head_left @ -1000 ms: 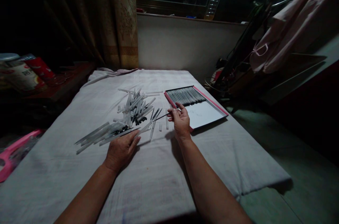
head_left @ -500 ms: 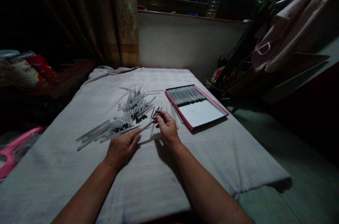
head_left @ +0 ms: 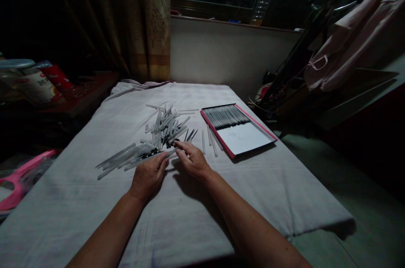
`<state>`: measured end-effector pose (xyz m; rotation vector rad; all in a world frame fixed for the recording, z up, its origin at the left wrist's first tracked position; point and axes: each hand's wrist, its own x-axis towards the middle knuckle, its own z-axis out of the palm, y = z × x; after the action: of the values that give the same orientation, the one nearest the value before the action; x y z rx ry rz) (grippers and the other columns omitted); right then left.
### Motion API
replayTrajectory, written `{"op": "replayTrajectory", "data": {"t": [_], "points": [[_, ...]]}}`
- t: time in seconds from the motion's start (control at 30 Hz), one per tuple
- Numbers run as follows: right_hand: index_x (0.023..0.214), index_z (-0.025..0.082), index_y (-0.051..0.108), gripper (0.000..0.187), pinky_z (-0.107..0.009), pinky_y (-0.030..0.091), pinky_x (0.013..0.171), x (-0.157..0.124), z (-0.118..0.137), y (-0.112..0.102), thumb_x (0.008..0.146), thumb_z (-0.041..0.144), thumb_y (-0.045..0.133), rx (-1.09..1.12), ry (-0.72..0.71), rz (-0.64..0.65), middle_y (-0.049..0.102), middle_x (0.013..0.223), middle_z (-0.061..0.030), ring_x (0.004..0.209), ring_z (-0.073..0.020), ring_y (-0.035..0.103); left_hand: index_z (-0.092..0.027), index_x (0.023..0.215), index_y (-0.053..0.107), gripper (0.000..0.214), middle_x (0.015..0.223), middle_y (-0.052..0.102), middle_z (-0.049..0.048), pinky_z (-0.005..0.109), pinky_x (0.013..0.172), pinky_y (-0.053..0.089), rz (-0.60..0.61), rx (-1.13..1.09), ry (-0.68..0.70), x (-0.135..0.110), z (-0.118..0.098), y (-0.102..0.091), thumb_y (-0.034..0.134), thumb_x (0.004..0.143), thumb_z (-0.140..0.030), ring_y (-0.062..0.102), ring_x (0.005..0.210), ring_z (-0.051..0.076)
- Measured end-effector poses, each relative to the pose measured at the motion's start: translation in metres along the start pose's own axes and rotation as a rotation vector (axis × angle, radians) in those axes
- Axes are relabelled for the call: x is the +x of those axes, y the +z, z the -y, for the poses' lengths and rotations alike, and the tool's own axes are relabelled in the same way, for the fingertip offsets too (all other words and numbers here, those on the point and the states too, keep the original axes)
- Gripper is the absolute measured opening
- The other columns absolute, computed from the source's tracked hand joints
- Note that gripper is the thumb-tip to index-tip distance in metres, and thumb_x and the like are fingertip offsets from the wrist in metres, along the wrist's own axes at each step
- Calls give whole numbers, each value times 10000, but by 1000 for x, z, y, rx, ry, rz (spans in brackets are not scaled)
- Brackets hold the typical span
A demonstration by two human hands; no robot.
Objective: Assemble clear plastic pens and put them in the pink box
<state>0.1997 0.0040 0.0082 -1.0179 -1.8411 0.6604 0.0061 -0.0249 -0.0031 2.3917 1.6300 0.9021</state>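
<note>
My left hand is closed around one end of a slim, pale pen just above the cloth. At the pen's other end, the fingers of my right hand pinch it and partly hide it. Past my hands lies a loose heap of translucent pen barrels with small black pieces at its near side. More long clear tubes fan out beyond my left hand. Several thin dark-tipped sticks lie beyond my right hand. To the right, a red-edged shallow box holds a tidy row of pens.
A pale cloth covers the table. Loose clear tubes lie left of the box. A pink plastic object is off the left edge, near a side table with containers. A bottle stands on the windowsill.
My right hand has moved left, closer to my left hand, and less of the pen shows between them. The whole view has shifted slightly.
</note>
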Motion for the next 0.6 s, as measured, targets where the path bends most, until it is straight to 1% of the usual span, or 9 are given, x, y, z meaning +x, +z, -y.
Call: {"op": "replayTrajectory", "data": {"t": [0.07,0.13,0.17,0.23,0.3,0.33,0.4,0.5,0.6], "points": [[1305,219,623,371,-337,524,939,14,-4,-7,964,272,488,-60,74,-10,721,1175,-87,1085,-193,667,-185,1176,698,465,1096,772,98,336,805,575,-13,-4,-47,1,1,0,364,984,-446,741,952,254],[1318,212,613,380,-320,510,955,31,-8,-15,964,224,476,-223,168,11,718,1192,-83,1095,-190,665,-187,1183,693,459,1092,773,94,334,795,575,-30,-19,-86,2,3,1,363,981,-434,741,952,255],[1299,209,629,369,-313,499,967,39,-9,-18,962,211,477,-354,202,63,712,1207,-85,1114,-194,657,-191,1186,690,455,1097,772,91,334,803,574,-39,-32,-100,2,4,1,366,978,-432,738,961,254],[1254,231,663,344,-308,494,960,54,-9,-22,964,230,479,-627,234,225,703,1225,-78,1134,-209,646,-197,1190,686,447,1113,768,85,337,830,570,-59,-62,-120,2,6,2,374,973,-433,732,977,253],[1238,266,677,337,-314,503,925,63,-8,-23,967,268,478,-795,235,358,702,1219,-71,1123,-225,648,-199,1185,684,444,1122,765,82,339,850,566,-78,-91,-134,3,8,3,377,968,-435,728,981,252],[1237,279,679,338,-317,506,907,67,-7,-21,964,278,480,-830,231,397,705,1211,-70,1113,-230,652,-198,1181,684,443,1126,764,82,339,861,564,-85,-103,-138,3,8,3,379,965,-436,727,983,250],[1204,285,696,327,-323,507,883,71,-5,-17,949,273,492,-845,221,435,714,1189,-73,1096,-240,660,-197,1176,683,439,1130,762,80,337,876,561,-92,-122,-141,3,9,4,386,961,-437,723,992,247],[1135,267,721,313,-329,501,868,75,-1,-11,939,240,478,-866,208,481,728,1155,-85,1083,-252,669,-197,1176,682,432,1129,763,81,341,871,565,-78,-124,-138,3,9,4,400,956,-438,723,992,249],[1125,249,711,316,-342,496,864,78,1,-6,927,202,470,-872,201,503,730,1154,-102,1086,-266,670,-198,1175,683,420,1113,767,81,345,852,572,-73,-118,-128,3,9,3,407,955,-427,731,965,251]]}}
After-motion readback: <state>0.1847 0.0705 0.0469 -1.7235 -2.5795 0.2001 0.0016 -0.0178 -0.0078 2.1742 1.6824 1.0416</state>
